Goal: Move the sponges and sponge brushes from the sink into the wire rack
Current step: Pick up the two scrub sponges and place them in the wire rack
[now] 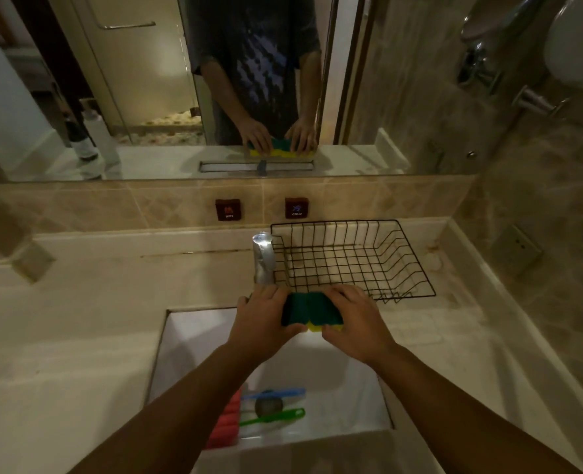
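Note:
My left hand [261,318] and my right hand [353,319] grip the two ends of a stack of green-and-yellow sponges [310,311], held above the far edge of the white sink [180,336]. The black wire rack [351,258] stands on the counter just beyond my hands, with nothing in it. Down in the sink lie a blue-handled sponge brush [276,393], a green-handled sponge brush [273,418] and a pink ribbed sponge [226,422], partly hidden by my left forearm.
A chrome tap [263,258] rises at the rack's left edge, close to my left hand. Hot and cold knobs [228,209] sit on the tiled backsplash. Bottles [88,138] stand far left by the mirror. A marble wall closes the right side.

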Motion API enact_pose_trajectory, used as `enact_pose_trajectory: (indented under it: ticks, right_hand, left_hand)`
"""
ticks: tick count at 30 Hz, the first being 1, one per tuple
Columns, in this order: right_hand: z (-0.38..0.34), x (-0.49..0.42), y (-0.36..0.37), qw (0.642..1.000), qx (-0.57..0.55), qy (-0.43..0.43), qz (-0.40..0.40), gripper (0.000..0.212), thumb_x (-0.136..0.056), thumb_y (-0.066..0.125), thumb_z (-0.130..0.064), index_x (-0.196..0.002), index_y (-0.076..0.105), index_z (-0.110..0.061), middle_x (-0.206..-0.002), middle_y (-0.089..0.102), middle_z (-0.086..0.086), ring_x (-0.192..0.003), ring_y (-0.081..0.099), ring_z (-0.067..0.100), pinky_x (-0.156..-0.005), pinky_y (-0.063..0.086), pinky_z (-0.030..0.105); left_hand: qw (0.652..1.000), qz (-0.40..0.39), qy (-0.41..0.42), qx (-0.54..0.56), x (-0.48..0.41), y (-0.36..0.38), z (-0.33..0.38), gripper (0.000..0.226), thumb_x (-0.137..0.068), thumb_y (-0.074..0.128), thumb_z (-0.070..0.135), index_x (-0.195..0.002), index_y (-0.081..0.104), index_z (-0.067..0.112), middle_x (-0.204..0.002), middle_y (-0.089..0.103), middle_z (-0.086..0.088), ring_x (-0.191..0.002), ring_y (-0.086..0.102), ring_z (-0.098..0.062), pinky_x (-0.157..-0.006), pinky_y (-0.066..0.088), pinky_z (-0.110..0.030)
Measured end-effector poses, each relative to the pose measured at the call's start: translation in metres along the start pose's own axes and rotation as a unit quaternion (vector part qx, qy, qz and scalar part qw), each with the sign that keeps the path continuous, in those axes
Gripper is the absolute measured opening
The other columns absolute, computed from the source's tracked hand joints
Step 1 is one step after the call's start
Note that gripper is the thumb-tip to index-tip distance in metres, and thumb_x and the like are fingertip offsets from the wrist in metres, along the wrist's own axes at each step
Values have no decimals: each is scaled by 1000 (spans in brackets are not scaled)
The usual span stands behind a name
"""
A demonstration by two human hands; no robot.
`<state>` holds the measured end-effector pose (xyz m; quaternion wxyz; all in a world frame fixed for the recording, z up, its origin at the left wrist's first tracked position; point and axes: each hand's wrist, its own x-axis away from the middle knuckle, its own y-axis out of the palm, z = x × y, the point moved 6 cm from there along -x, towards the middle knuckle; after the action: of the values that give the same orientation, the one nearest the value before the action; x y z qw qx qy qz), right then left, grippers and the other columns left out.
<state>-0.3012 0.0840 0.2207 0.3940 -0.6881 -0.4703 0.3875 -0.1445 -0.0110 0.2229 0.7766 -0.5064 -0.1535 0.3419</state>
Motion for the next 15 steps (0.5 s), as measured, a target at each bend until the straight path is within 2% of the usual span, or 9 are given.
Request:
enact_pose_trajectory:
  ticks: [6,10,15]
  right_hand:
    - [48,-13,-11,999,4,-5,-34,71,-75,62,-44,-141,42,-26,-135,48,-3,-122,42,18,-101,42,43]
    - [78,-21,-18,999,-20,-18,-28,69,-74,65,-40,-138,46,-22,-128,53,0,-114,46,18,-94,47,42]
    - [102,-43,-18,998,-29,-34,-37,73,-74,67,-40,-140,41,-23,-130,52,0,-117,45,18,-96,46,41]
  left_hand:
    - [1000,-5,-12,11,-27,21,31,60,-77,71,56,-126,50,28,-120,58,6,-108,51,-13,-93,45,-33]
    - [1000,-7,-19,7,-46,31,52,60,-78,72,51,-128,51,26,-123,59,3,-111,51,-15,-96,48,-44]
    - [999,-21,-32,-6,-69,40,58,60,-80,71,49,-130,49,24,-125,57,1,-114,49,-17,-96,47,-46]
